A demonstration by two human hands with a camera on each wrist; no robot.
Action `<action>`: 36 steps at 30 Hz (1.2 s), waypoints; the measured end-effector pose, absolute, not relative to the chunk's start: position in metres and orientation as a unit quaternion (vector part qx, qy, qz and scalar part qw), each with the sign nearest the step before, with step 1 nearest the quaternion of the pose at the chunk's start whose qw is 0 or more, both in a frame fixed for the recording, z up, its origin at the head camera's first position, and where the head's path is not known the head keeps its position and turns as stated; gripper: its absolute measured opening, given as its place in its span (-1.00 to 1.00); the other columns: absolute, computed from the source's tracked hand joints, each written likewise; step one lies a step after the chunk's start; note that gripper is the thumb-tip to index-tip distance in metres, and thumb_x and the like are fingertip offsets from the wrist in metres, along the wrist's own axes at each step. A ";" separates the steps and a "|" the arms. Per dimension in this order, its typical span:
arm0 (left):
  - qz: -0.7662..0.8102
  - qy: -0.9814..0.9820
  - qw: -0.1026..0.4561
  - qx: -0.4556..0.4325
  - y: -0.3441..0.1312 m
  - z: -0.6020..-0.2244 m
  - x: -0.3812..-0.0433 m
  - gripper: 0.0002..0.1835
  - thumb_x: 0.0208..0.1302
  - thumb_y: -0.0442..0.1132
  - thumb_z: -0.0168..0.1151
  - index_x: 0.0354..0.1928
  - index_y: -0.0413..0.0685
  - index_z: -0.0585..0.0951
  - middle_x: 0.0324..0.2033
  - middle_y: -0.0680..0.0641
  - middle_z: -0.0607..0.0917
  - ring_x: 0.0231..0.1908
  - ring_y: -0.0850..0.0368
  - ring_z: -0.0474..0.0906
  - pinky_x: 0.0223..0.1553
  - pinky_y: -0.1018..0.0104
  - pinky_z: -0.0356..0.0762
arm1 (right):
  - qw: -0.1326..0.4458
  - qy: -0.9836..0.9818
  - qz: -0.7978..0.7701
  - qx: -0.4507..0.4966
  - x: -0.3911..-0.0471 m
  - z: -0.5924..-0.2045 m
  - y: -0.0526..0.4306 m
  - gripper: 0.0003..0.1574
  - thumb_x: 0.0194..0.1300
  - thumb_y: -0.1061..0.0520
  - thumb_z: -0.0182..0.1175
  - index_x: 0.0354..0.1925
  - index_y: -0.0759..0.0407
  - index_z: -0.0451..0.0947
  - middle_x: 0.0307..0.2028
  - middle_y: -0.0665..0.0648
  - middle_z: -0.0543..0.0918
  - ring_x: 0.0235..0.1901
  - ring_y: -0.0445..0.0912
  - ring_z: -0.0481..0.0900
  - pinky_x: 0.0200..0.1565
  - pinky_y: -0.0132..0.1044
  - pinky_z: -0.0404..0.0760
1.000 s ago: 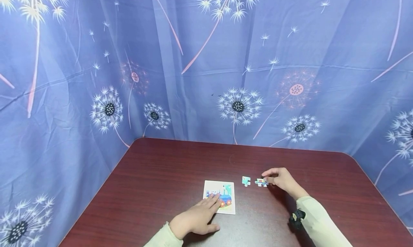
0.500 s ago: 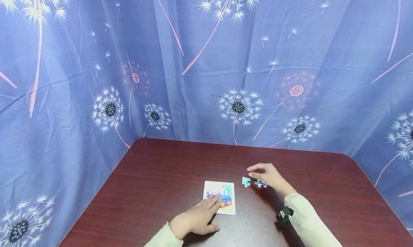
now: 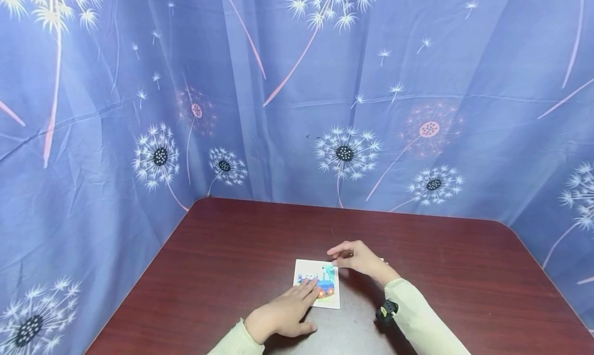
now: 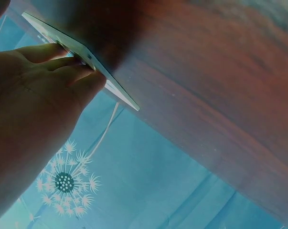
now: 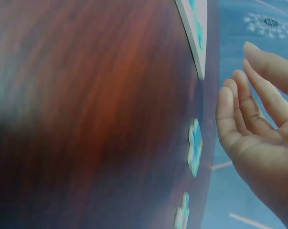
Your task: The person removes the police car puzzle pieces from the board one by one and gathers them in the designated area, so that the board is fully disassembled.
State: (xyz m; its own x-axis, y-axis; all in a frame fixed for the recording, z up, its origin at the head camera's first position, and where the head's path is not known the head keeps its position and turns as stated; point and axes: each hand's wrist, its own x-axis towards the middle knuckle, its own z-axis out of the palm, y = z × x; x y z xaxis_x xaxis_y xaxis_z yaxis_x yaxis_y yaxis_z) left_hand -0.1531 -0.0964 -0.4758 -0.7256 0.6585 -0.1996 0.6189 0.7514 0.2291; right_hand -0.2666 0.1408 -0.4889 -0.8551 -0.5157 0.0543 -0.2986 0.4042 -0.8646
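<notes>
My left hand (image 3: 285, 311) rests on a small white-framed jigsaw board (image 3: 303, 266) with a blue vehicle picture. In the left wrist view its fingertips touch the board (image 4: 120, 93). Above the table, just beyond the board's far right corner, hovers my right hand (image 3: 359, 259). The right wrist view shows this hand (image 5: 258, 114) with loosely bent fingers and nothing between them. Two loose puzzle pieces lie apart on the table there, a nearer-to-board piece (image 5: 195, 148) and another piece (image 5: 182, 212). From the head, the right hand hides most of them.
The dark red wooden table (image 3: 232, 252) has rounded far corners. A blue dandelion-patterned curtain (image 3: 287, 154) hangs behind it and along both sides. A black wrist device (image 3: 387, 311) sits at the right sleeve's cuff.
My right hand has moved left from the right-hand puzzle piece, passing over both pieces to the board's far right corner. My left hand has stayed on the board.
</notes>
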 end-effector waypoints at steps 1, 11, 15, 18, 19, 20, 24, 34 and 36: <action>0.074 0.926 0.136 0.345 -0.096 -0.476 -0.153 -0.17 0.29 0.13 0.16 0.46 -0.13 0.16 0.47 -0.13 0.08 0.44 -0.04 0.01 0.39 0.14 0.10 | 0.114 0.831 -0.482 -0.254 -0.266 -0.490 0.139 -0.67 0.19 0.28 0.30 -0.05 0.34 0.64 -0.23 0.22 0.68 -0.26 -0.02 0.63 -0.35 -0.39 0.57; 0.080 0.924 0.141 0.347 -0.096 -0.477 -0.154 -0.18 0.30 0.12 0.15 0.46 -0.15 0.16 0.48 -0.15 0.06 0.44 -0.05 0.01 0.39 0.12 0.10 | 0.129 0.842 -0.428 -0.303 -0.260 -0.493 0.128 -0.74 0.12 0.28 0.37 -0.15 0.24 0.71 -0.23 0.15 0.62 -0.28 -0.03 0.51 -0.22 -0.35 0.54; 0.077 0.925 0.140 0.344 -0.095 -0.477 -0.154 -0.17 0.29 0.13 0.16 0.46 -0.14 0.15 0.48 -0.14 0.07 0.45 -0.04 0.00 0.39 0.12 0.10 | 0.125 0.850 -0.407 -0.310 -0.260 -0.493 0.127 -0.75 0.07 0.28 0.40 -0.20 0.19 0.73 -0.23 0.11 0.60 -0.31 -0.02 0.45 -0.24 -0.34 0.50; 0.074 0.926 0.137 0.343 -0.095 -0.476 -0.154 -0.17 0.29 0.13 0.16 0.46 -0.13 0.16 0.48 -0.13 0.07 0.45 -0.04 0.00 0.39 0.13 0.10 | 0.123 0.854 -0.396 -0.315 -0.261 -0.494 0.127 -0.76 0.05 0.28 0.40 -0.22 0.18 0.73 -0.23 0.08 0.57 -0.29 -0.04 0.45 -0.22 -0.34 0.51; 0.073 0.927 0.136 0.343 -0.095 -0.476 -0.155 -0.17 0.29 0.13 0.16 0.46 -0.13 0.16 0.47 -0.13 0.08 0.45 -0.03 0.00 0.39 0.13 0.11 | 0.122 0.854 -0.394 -0.317 -0.261 -0.494 0.127 -0.76 0.05 0.28 0.40 -0.22 0.18 0.73 -0.22 0.08 0.57 -0.29 -0.04 0.46 -0.21 -0.33 0.52; 0.069 0.927 0.134 0.343 -0.095 -0.476 -0.155 -0.18 0.29 0.13 0.16 0.46 -0.13 0.17 0.47 -0.13 0.08 0.45 -0.03 0.01 0.38 0.13 0.11 | 0.124 0.854 -0.393 -0.318 -0.261 -0.495 0.127 -0.76 0.06 0.28 0.40 -0.22 0.18 0.73 -0.22 0.08 0.56 -0.28 -0.05 0.46 -0.20 -0.32 0.53; 0.060 0.929 0.132 0.341 -0.095 -0.475 -0.155 -0.19 0.30 0.14 0.16 0.45 -0.12 0.19 0.46 -0.15 0.10 0.44 -0.03 0.02 0.38 0.12 0.13 | 0.129 0.851 -0.393 -0.324 -0.261 -0.495 0.126 -0.76 0.07 0.29 0.38 -0.21 0.18 0.73 -0.20 0.07 0.54 -0.24 -0.06 0.47 -0.16 -0.31 0.55; 0.076 0.926 0.145 0.340 -0.095 -0.477 -0.154 -0.18 0.31 0.13 0.15 0.46 -0.13 0.16 0.48 -0.13 0.07 0.45 -0.04 -0.01 0.39 0.11 0.10 | 0.128 0.853 -0.398 -0.313 -0.259 -0.496 0.124 -0.76 0.03 0.33 0.39 -0.25 0.17 0.72 -0.22 0.10 0.51 -0.31 -0.04 0.40 -0.26 -0.35 0.48; 0.075 0.926 0.148 0.339 -0.095 -0.477 -0.154 -0.18 0.31 0.13 0.15 0.47 -0.13 0.15 0.48 -0.12 0.06 0.45 -0.04 -0.02 0.39 0.11 0.09 | 0.128 0.853 -0.400 -0.311 -0.259 -0.495 0.124 -0.76 0.03 0.33 0.39 -0.25 0.17 0.72 -0.22 0.09 0.52 -0.31 -0.04 0.40 -0.28 -0.35 0.47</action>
